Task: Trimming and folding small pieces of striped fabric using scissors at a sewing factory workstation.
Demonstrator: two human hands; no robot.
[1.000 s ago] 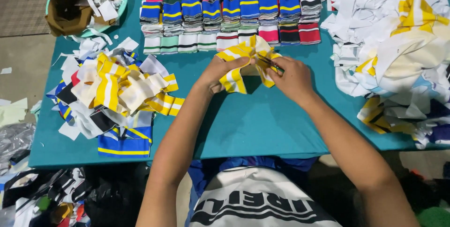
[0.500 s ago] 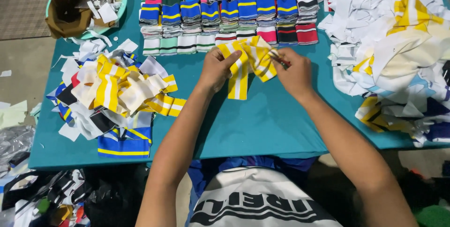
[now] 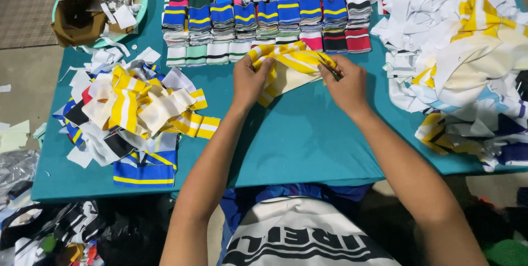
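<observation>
A yellow-and-white striped knit piece (image 3: pixel 291 68) is held flat just above the teal table (image 3: pixel 308 139), stretched between both hands. My left hand (image 3: pixel 248 79) pinches its left end. My right hand (image 3: pixel 344 82) grips its right edge, with a small dark tool at the fingertips; what the tool is I cannot tell. Right behind the piece lie neat rows of folded striped knit pieces (image 3: pixel 264 13) in blue, yellow, green, red and white.
A loose heap of yellow, white and blue striped scraps (image 3: pixel 132 112) covers the table's left part. A larger white and yellow fabric pile (image 3: pixel 467 57) fills the right side. A round green tray with a brown bag (image 3: pixel 93 7) sits back left. More scraps lie on the floor (image 3: pixel 33 227).
Both hands carried the striped piece away from my body toward the folded rows, and the piece went from bunched to spread out wider between the hands.
</observation>
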